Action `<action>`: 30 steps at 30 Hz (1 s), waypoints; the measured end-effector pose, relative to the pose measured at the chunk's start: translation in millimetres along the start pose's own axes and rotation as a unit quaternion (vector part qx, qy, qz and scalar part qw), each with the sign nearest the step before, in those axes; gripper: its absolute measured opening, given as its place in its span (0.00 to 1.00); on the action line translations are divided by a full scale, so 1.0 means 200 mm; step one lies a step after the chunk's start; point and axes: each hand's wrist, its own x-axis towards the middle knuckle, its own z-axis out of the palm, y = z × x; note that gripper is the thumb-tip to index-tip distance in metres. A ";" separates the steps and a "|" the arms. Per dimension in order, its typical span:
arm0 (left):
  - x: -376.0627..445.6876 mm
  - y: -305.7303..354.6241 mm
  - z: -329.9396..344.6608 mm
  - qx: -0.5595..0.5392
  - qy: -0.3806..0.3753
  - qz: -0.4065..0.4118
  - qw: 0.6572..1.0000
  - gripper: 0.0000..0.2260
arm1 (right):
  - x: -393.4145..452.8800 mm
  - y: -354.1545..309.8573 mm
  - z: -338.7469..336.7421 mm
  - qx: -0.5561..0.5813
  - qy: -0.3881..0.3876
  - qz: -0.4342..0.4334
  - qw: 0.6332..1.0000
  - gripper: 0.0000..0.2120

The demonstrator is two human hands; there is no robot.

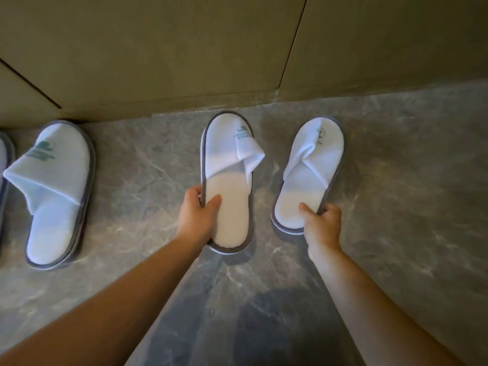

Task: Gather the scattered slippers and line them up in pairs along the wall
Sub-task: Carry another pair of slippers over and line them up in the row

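Two bare forearms reach forward over the grey marbled stone floor [396, 194]. The left hand [198, 215] grips the heel side of a white terry slipper with grey edge [229, 186], thumb on the insole. The right hand [322, 223] grips a second, similar white slipper [309, 175] just beside it. Both toes point to the beige panelled wall [184, 48]. Further left, another white slipper [55, 196] lies near the wall.
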 end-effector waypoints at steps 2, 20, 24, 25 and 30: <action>0.02 -0.02 -0.01 -0.004 -0.004 -0.006 1.000 0.14 | 0.00 0.01 0.03 -0.030 0.004 0.000 1.000 0.26; 0.05 -0.10 -0.46 0.133 -0.081 0.063 0.986 0.29 | -0.44 -0.20 0.46 -0.019 -0.269 0.021 0.963 0.07; 0.08 -0.26 -0.68 0.207 -0.020 0.086 0.974 0.29 | -0.52 -0.14 0.69 -0.071 -0.258 -0.014 0.964 0.11; 0.09 -0.31 -0.72 0.218 -0.011 0.085 0.972 0.29 | -0.54 -0.13 0.75 -0.083 -0.260 -0.025 0.962 0.11; 0.11 -0.49 -0.82 0.287 -0.006 0.070 0.955 0.28 | -0.57 -0.05 0.98 -0.142 -0.262 -0.058 0.953 0.15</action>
